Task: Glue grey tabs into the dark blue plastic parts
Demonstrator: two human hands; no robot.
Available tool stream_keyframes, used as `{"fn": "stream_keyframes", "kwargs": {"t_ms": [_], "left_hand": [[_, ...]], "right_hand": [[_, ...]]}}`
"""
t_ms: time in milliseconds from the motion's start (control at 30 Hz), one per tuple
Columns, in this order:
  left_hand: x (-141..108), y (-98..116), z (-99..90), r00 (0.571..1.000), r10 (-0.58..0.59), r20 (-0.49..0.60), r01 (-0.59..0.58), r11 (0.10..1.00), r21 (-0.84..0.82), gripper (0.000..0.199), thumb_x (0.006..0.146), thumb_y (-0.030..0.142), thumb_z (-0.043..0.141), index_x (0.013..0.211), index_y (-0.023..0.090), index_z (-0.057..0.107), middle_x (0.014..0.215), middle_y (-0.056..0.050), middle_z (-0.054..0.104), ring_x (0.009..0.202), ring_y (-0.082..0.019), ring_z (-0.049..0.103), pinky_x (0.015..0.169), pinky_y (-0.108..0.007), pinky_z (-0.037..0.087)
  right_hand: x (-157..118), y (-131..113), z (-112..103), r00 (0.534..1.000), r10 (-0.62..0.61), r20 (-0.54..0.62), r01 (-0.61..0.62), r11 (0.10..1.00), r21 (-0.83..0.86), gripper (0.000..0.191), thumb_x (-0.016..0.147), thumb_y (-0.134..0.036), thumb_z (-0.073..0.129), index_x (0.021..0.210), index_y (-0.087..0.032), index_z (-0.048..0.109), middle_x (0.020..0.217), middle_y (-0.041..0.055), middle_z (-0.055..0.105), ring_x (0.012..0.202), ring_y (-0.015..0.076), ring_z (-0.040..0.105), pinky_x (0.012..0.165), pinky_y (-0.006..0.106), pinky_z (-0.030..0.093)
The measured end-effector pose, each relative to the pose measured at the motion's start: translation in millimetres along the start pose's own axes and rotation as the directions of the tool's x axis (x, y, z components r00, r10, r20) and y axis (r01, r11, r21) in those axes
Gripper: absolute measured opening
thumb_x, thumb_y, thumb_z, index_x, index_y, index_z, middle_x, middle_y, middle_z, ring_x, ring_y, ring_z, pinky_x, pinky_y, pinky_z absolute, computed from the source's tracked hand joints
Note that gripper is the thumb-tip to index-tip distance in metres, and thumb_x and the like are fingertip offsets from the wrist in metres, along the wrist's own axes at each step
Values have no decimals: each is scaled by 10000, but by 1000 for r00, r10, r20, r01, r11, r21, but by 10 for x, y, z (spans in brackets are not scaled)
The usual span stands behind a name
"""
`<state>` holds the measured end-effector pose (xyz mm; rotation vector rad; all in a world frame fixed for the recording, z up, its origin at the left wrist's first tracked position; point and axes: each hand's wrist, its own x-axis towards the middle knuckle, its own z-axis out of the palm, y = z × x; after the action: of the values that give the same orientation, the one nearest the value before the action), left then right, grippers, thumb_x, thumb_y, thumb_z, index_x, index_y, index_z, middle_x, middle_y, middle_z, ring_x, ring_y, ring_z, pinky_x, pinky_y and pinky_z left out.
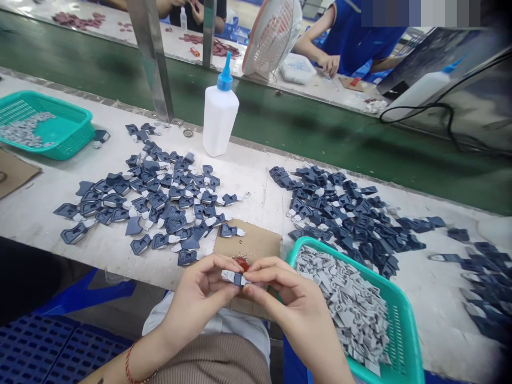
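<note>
Near the table's front edge, my left hand (206, 290) and my right hand (282, 288) meet around a small grey and dark blue part (237, 278). Fingers and thumb of each hand pinch it from opposite ends. Just behind it, a round red item (241, 262) rests on a piece of brown cardboard (256, 240). One blue part with a light tip (229, 230) lies on the cardboard's back left corner. Piles of similar blue parts spread to the left (160, 200) and right (352, 213). A green basket (406, 314) of small grey pieces stands beside my right hand.
A white bottle with a blue nozzle (221, 114) stands at the back. Another green basket (66, 130) is at the far left. Metal posts, a fan (272, 37), a leaning bottle (424, 88) and black cables line the far side, where other people's hands work.
</note>
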<state>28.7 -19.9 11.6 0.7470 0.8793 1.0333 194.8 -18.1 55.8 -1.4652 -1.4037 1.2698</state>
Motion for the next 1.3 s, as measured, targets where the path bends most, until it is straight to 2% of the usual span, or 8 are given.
{"fn": "stream_keyframes", "kwargs": {"t_ms": [233, 433, 633, 733, 867, 1000, 1100, 1300], "left_hand": [[-98, 63, 32, 997, 19, 79, -23, 999, 48, 152, 836, 203, 710, 979, 247, 736, 1013, -55, 739, 921, -199, 695, 839, -282, 553], [-152, 98, 115, 993, 33, 111, -39, 998, 51, 347, 758, 210, 795, 1088, 260, 701, 1061, -47, 739, 1027, -220, 669, 918, -288, 523], [-82, 146, 135, 998, 56, -26, -50, 982, 182, 205, 815, 248, 746, 1017, 264, 713, 908, -8, 758, 903, -180, 686, 849, -256, 530], [-16, 265, -2, 963, 195, -184, -116, 922, 368, 227, 825, 260, 732, 1049, 247, 697, 953, -21, 755, 928, -202, 678, 876, -275, 518], [172, 478, -330, 848, 462, -259, -169, 700, 694, 328, 838, 335, 706, 1148, 245, 650, 1038, -31, 737, 982, -229, 661, 890, -286, 501], [397, 651, -664, 771, 626, -117, -48, 241, 969, 413, 891, 404, 584, 1275, 257, 547, 1143, -64, 712, 932, -288, 685, 761, -381, 528], [530, 707, -826, 805, 593, -15, 14, 5, 1000, 358, 935, 420, 471, 1224, 238, 578, 1205, -106, 679, 1113, -368, 638, 822, -453, 532], [707, 746, -883, 847, 516, 128, -100, -81, 992, 433, 942, 418, 447, 1296, 186, 538, 1431, -140, 549, 1402, -354, 403, 1088, -499, 415]], "right_hand": [[-65, 16, 22, 979, 195, 53, -202, 921, 332, 196, 639, -353, 854, 648, -206, 724, 895, 45, 628, 781, 167, 678, 672, 261, 595], [-205, 54, 114, 989, 145, 12, -139, 916, 375, 36, 734, -265, 792, 707, -259, 769, 902, 28, 624, 848, 161, 672, 741, 260, 579], [-312, 154, -197, 981, -105, -160, 85, 989, -124, 153, 910, -273, 598, 904, -285, 750, 956, 45, 688, 918, 198, 667, 805, 315, 554], [-324, 308, -536, 921, -280, -269, 77, 811, -581, 182, 918, -276, 573, 1021, -272, 722, 1086, 67, 686, 1047, 255, 613, 886, 400, 510], [-316, 489, -802, 932, -342, -123, 107, 583, -805, 227, 953, -260, 501, 1038, -207, 704, 1082, 95, 688, 1050, 275, 579, 875, 433, 500], [-270, 509, -819, 931, -364, -35, 145, 455, -878, 225, 969, -232, 476, 1015, -178, 690, 1039, 93, 680, 993, 265, 585, 821, 417, 505], [-215, 475, -820, 918, -395, 37, 198, 375, -906, 215, 973, -218, 472, 973, -166, 680, 966, 84, 680, 920, 258, 600, 780, 411, 500], [-239, 434, -897, 871, -490, 36, 269, 416, -869, 214, 994, -246, 457, 972, -178, 658, 959, 77, 663, 893, 219, 622, 796, 360, 499]]}}
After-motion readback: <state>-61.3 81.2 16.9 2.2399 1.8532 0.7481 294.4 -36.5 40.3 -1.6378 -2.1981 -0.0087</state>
